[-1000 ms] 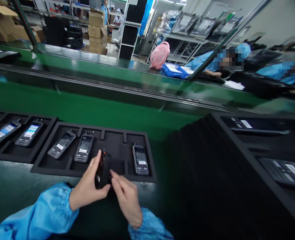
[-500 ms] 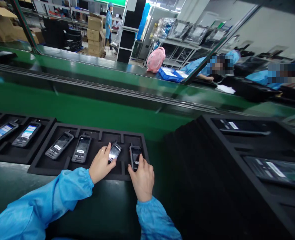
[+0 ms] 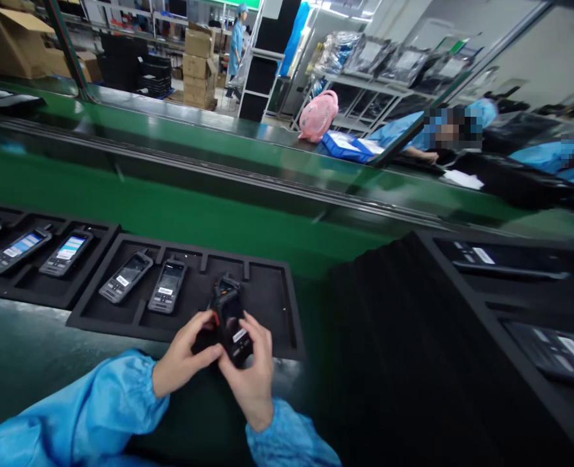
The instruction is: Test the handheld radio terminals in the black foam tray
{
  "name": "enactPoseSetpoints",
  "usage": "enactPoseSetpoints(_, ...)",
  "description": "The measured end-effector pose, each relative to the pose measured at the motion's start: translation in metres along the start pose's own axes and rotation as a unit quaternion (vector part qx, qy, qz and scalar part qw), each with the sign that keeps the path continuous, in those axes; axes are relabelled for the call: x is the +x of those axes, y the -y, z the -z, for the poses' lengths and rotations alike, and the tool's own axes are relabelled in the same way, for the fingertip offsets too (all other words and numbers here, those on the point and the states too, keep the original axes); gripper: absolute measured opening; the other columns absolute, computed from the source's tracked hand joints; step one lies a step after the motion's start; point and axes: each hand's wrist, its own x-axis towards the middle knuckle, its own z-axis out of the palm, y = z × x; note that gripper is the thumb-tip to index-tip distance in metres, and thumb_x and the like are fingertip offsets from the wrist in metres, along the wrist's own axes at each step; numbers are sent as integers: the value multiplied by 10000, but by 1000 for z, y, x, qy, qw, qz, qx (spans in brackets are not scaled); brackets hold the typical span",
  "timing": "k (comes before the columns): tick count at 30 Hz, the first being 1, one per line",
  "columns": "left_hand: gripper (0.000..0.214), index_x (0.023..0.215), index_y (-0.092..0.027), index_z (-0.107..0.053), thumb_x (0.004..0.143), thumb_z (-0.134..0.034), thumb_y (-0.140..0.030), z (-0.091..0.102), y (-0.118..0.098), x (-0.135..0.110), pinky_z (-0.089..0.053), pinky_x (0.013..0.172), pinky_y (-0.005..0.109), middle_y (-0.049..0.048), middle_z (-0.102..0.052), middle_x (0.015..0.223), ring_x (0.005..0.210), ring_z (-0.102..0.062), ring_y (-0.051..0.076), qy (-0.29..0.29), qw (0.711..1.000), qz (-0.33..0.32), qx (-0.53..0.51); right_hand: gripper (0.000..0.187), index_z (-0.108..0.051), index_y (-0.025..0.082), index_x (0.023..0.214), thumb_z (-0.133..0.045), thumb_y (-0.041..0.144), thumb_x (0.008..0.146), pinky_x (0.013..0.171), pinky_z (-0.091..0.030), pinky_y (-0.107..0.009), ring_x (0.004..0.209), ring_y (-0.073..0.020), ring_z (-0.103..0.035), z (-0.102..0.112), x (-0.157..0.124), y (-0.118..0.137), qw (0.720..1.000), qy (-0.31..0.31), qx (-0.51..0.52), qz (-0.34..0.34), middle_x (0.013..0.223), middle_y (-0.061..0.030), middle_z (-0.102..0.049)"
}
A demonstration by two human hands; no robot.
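Both my hands hold a black handset (image 3: 228, 314) upright and tilted just above the near edge of a black foam tray (image 3: 277, 337). My left hand (image 3: 184, 357) grips its left side, fingers curled. My right hand (image 3: 252, 370) grips its lower right, thumb by a white label. Two grey handsets (image 3: 125, 277) (image 3: 168, 286) lie face up in the tray's left slots. The far right slot (image 3: 267, 301) is empty. The slot behind my hands is mostly hidden.
A second black tray (image 3: 43, 292) at left holds lit handsets (image 3: 67, 251). A tall stack of black trays (image 3: 462, 337) stands close on the right. A green conveyor (image 3: 194, 214) runs behind. Across it sit people in blue coats, with a pink fan (image 3: 318, 113).
My left hand set a handset down in the third slot, and my right hand lifted the handset out of the far right slot. Both hands now hold a handset nearer to me.
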Motion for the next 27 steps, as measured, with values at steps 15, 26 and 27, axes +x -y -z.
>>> enactPoseSetpoints(15,673,957,-210,-852,497,-1077,-647,-2,-22,-23,-620,933,289,50,-843,1026,1014,-753,241,-186,954,158,-173,587,-823,414,1329,-939,230,784,746,-727,-308,820,-249,-845,-4,-26,27,983,83,157,-36,1031,6,-884)
enactPoseSetpoints(26,844,1310,-238,-798,574,-1065,-555,8,-6,-41,-582,838,289,26,-788,1004,930,-703,216,-121,961,162,-186,311,-894,399,1118,-841,215,873,683,-704,-312,721,-238,-830,2,-15,40,962,126,233,-61,846,4,-872)
enactPoseSetpoints(27,874,1346,-236,-789,581,-1061,-559,8,-4,-42,-583,834,296,34,-791,1010,933,-702,223,-107,964,158,-184,281,-896,390,1071,-850,211,858,669,-696,-296,706,-228,-823,1,-15,40,963,117,233,-69,822,16,-862)
